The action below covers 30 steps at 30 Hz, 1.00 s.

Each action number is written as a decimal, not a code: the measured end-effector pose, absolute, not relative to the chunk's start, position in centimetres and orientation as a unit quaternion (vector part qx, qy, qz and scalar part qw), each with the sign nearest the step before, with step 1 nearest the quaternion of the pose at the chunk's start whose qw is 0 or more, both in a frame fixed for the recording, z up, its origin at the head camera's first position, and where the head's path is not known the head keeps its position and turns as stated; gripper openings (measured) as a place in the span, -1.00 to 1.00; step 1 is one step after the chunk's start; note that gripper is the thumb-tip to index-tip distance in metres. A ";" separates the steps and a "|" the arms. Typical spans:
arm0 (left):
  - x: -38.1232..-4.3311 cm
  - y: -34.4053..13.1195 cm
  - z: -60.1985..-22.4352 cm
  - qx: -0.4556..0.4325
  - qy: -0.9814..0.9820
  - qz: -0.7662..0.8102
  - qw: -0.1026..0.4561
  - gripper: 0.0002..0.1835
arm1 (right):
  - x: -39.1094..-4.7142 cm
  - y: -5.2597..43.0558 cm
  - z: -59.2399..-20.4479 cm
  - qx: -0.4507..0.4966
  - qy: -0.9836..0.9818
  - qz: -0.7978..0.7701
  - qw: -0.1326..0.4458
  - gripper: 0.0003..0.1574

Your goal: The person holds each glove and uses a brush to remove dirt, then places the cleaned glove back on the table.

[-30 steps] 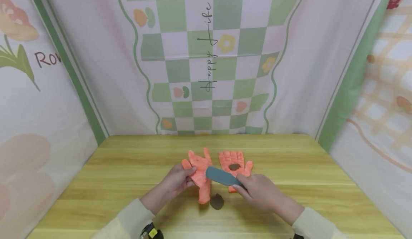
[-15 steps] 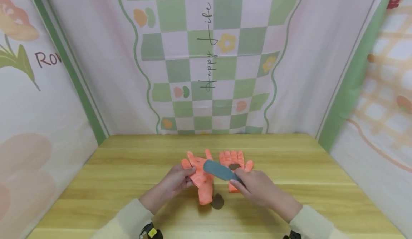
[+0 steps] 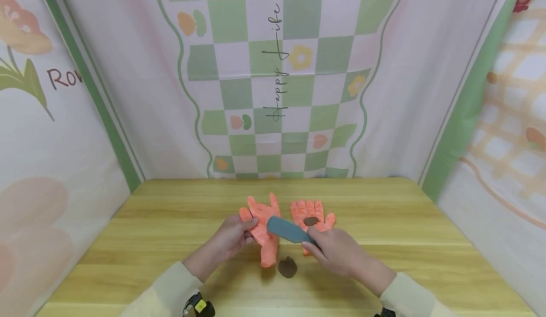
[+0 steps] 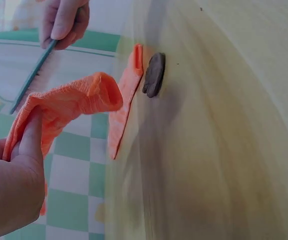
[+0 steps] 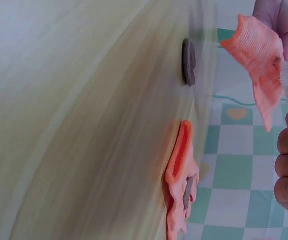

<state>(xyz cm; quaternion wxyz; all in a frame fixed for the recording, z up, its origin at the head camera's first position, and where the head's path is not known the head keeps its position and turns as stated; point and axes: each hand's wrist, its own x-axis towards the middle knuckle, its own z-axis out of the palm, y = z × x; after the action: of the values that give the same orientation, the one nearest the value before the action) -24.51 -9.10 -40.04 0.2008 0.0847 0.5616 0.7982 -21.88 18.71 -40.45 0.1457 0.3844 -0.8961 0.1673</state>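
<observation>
My left hand point(image 3: 232, 236) pinches an orange knit glove point(image 3: 268, 255) by its edge, thumb on top, and holds it up above the table. In the left wrist view the cuff of this glove point(image 4: 84, 95) hangs open toward the right. My right hand point(image 3: 339, 253) grips a teal brush point(image 3: 289, 230) by its handle, the head lying across the glove's palm. Pale bristles point(image 5: 286, 82) face the glove in the right wrist view, right at a small dark spot on the fabric. The brush partly covers the held glove in the head view.
A second orange glove point(image 3: 304, 208) lies flat at the right, a brown lump point(image 3: 311, 221) on its palm. Another brown, flattened lump point(image 3: 287, 267) sits on the wooden table point(image 3: 170, 212) just below the held glove. Printed curtains point(image 3: 281, 89) stand behind and at both sides.
The brush has shifted back and forth in short strokes over the glove, now slightly further left. The held glove has tilted and risen a little. The second glove and both brown lumps have stayed put.
</observation>
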 end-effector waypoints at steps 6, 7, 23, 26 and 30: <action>-24.6 -8.9 -40.3 0.073 0.578 0.788 0.199 -0.60 | -21.9 19.4 -40.8 0.393 -0.893 0.150 0.158 -0.71; -24.6 -8.9 -40.4 0.072 0.575 0.790 0.200 -0.60 | -21.9 19.6 -40.9 0.392 -0.894 0.148 0.158 -0.71; -25.6 -11.0 -40.2 0.070 0.581 0.791 0.179 -0.62 | -21.9 23.5 -40.9 0.307 -0.929 0.154 0.135 -0.75; -25.6 -11.0 -40.1 0.068 0.582 0.790 0.182 -0.61 | -21.9 23.6 -40.8 0.309 -0.929 0.155 0.135 -0.75; -25.8 -11.1 -40.0 0.060 0.578 0.794 0.181 -0.63 | -21.7 23.7 -40.8 0.307 -0.929 0.156 0.136 -0.75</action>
<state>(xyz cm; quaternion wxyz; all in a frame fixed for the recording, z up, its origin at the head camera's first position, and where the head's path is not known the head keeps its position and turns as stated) -25.81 -11.08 -39.96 0.1811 0.0604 0.5775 0.7937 -21.70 23.68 -40.77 0.1362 0.3067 -0.9290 0.1559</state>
